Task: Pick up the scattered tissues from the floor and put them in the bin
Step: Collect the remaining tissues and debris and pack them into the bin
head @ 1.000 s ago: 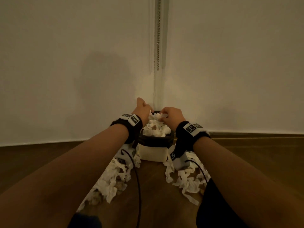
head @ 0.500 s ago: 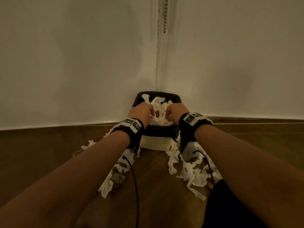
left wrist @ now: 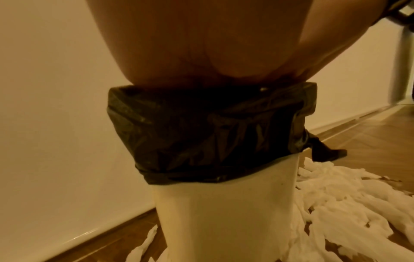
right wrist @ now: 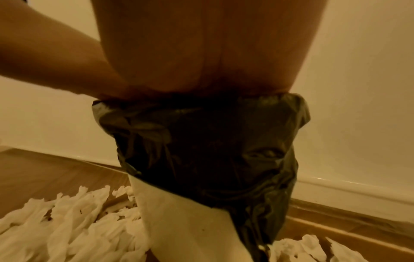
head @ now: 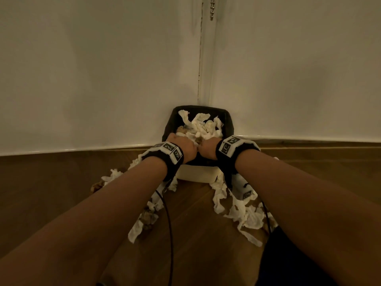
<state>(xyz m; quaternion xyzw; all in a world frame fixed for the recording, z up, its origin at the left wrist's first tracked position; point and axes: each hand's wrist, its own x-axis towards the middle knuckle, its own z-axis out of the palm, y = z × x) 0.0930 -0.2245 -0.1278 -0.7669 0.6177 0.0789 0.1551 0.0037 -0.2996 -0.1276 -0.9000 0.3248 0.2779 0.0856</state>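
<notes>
Dim warm light, plain white walls (head: pixel 103 69) meeting at a corner, wooden floor (head: pixel 51 182), white skirting board (right wrist: pixel 358 187)

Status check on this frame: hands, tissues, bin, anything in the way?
Left hand and right hand at the bin mouth, fingers hidden. Bin holds tissues; more tissues on the floor both sides. Nothing blocking.

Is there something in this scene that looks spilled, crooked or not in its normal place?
Yes. Many torn tissues lie scattered on the wooden floor on both sides of the bin, with small brown crumbs among them. The black bag sits unevenly: it hangs lower on one side of the bin.
</notes>
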